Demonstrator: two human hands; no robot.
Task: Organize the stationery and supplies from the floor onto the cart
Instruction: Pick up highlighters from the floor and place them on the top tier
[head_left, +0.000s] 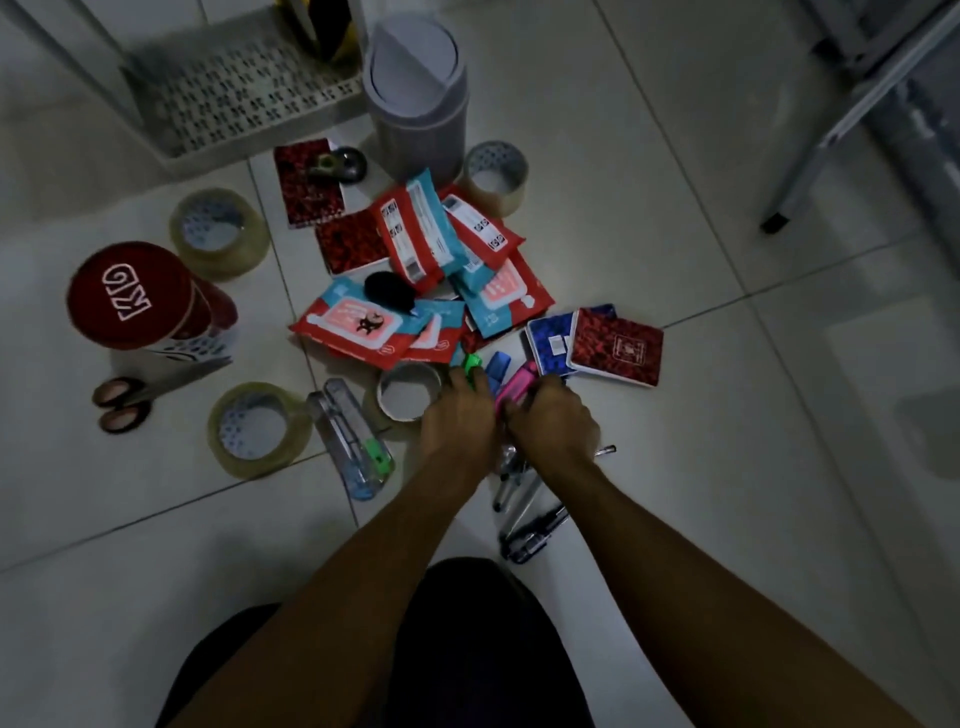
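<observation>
**Head view: both hands down on the highlighters**

Head camera looks down on a tiled floor (675, 156) strewn with supplies. Both forearms reach forward from the bottom edge and meet over a small cluster of highlighters. The left hand (457, 421) curls its fingers round a green highlighter (471, 368); the right hand (553, 423) grips a pink highlighter (517, 387) — its long axis runs up and to the right, away from the person. A blue highlighter (497, 366) lies between the two, pointing the same way. Knuckles face up on both hands, wrists nearly touching.

Under the wrists lie slim pens (511, 491) of clear and dark plastic, fanned toward the person. Just left stands a roll of tape (408, 391), flat on its side, and a translucent stapler (348, 441) lying lengthwise. Glossy red-and-teal wipe packets (363, 325) are heaped beyond — soft, crinkled pouches. Small notebooks (615, 348) with mottled red and blue covers sit right of the hands. The cart (234, 88), a perforated pale shelf, stands at top left beside a ribbed grey bin (415, 104).
</observation>
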